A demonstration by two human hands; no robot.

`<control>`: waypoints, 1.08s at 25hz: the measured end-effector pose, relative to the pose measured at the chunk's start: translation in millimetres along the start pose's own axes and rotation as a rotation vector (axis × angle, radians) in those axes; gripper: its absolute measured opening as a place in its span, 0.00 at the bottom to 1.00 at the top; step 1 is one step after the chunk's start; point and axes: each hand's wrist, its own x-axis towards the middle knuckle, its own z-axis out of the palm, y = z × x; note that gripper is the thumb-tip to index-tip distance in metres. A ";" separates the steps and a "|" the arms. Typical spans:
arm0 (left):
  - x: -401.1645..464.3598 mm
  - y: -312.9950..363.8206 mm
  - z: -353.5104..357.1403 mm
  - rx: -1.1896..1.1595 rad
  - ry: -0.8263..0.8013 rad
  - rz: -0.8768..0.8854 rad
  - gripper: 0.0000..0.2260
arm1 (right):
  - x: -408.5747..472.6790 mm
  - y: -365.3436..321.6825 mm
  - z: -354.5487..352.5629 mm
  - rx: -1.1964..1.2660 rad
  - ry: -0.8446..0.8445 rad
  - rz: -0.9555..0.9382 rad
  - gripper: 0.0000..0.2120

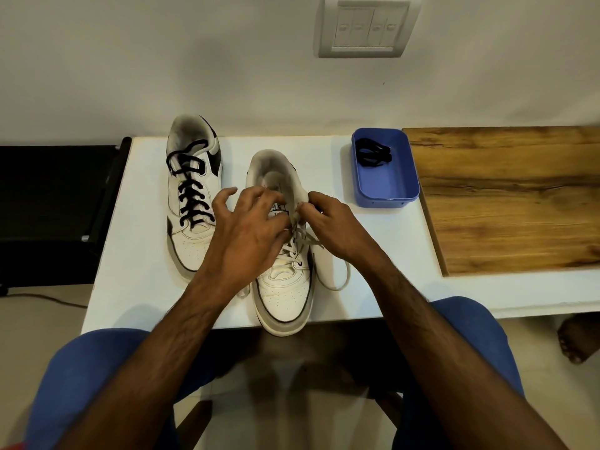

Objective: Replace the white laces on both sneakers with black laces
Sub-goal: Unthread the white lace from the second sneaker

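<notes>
From the head camera, both hands were down on the near sneaker [285, 277], which sat at the front edge of the white table [139, 254] with its toe poking past the rim. The right hand [328, 228] pinched the white lace [303, 237] near the top eyelets; the left hand [246, 235] lay over the tongue with its fingers curled, though whether they gripped lace I couldn't tell. A hard tug looked risky: with that toe overhanging, the shoe could have slid off towards the lap. The loose loop trailing on the right could also have snagged in an eyelet.

The far sneaker [191, 196] already wore black laces. The spare black lace [373, 154] waited in a blue tray [383, 198], well apart from the hands. Beside the table ran a wooden top [513, 203]; a switch plate [367, 26] hung on the pale wall.
</notes>
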 end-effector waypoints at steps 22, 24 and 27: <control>-9.4 -44.8 -30.5 -0.237 0.100 -0.350 0.08 | -1.2 0.5 -1.6 -0.005 -0.020 0.017 0.20; -13.4 -48.7 -22.9 -0.228 -0.132 -0.347 0.10 | -1.6 0.8 -1.5 -0.036 -0.008 0.003 0.19; -16.0 -49.3 -17.0 -0.188 -0.196 -0.313 0.10 | -6.0 -1.7 -0.3 -0.156 0.066 -0.092 0.16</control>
